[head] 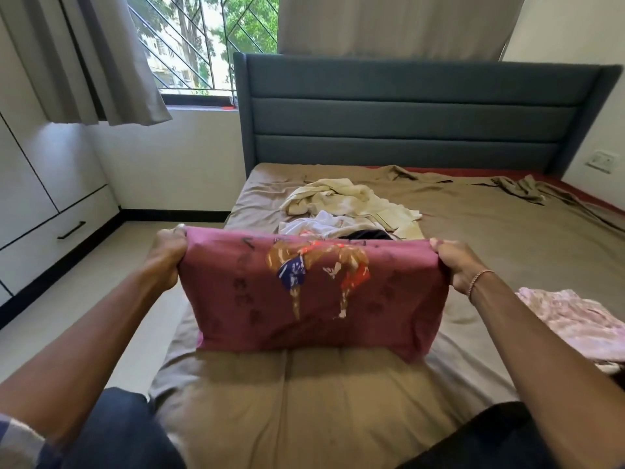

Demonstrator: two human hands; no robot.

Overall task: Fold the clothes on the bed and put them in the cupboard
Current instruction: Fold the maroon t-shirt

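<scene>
A maroon printed T-shirt (314,292) is stretched between both hands above the bed (304,401), its lower edge resting on the brown sheet. My left hand (169,252) grips its top left corner. My right hand (458,265) grips the top right corner. Behind the shirt lies a loose pile of clothes (351,211): a cream garment, a white one and something black, partly hidden. A folded pink patterned garment (575,323) lies on the bed at the right.
A white cupboard (44,184) with a drawer stands along the left wall, across a strip of floor (84,299). The blue headboard (406,113) closes the far end. Rumpled sheet (527,191) bunches at the far right.
</scene>
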